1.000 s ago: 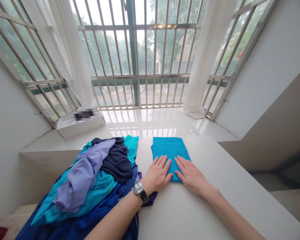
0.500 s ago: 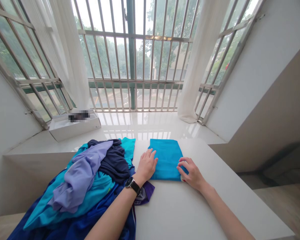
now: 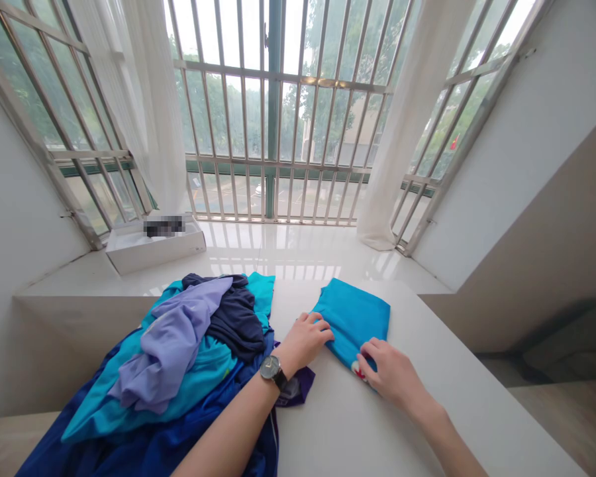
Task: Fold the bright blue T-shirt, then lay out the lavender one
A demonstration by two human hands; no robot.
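Observation:
A folded blue cloth point(image 3: 355, 315) lies turned at an angle on the white table point(image 3: 338, 430), with a small white and red print at its near edge. My left hand point(image 3: 308, 338), below a wrist watch, rests its curled fingers on the cloth's left edge. At the near right edge, my right hand point(image 3: 390, 371) grips the cloth between thumb and fingers. Left of my hands lies a heap of loose clothes, with a lavender garment point(image 3: 171, 344) on top, a dark navy one point(image 3: 236, 318) beside it, and teal and blue ones beneath.
An open white box point(image 3: 156, 252) with a blurred dark item stands on the window ledge point(image 3: 278, 258) at the back left. White curtains hang at both sides of the barred window. A purple garment point(image 3: 298, 387) sticks out beside my left wrist.
The folded blue cloth has turned clockwise, its near right corner swinging toward me. Both hands have moved with it, slightly right and down. The view has shifted a little.

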